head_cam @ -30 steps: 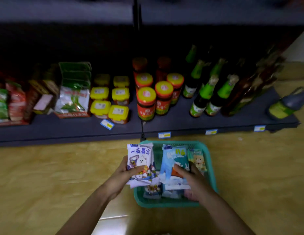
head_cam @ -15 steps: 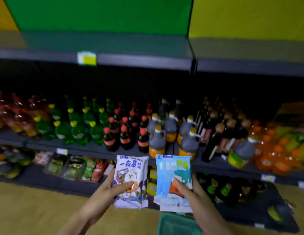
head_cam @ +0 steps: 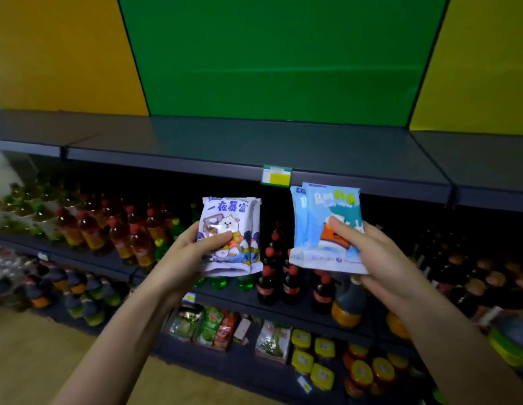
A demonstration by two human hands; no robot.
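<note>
Left grip (head_cam: 191, 255), right grip (head_cam: 374, 252), both tight

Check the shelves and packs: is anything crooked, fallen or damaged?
A price tag by the jars sits crooked; a bottle far right seems to lie sideways. The white packs and blue packs look intact.

The single head-worn camera looks forward, close behind the left hand (head_cam: 193, 255) and right hand (head_cam: 374, 252), toward the shelves (head_cam: 254, 147) beyond them.
</note>
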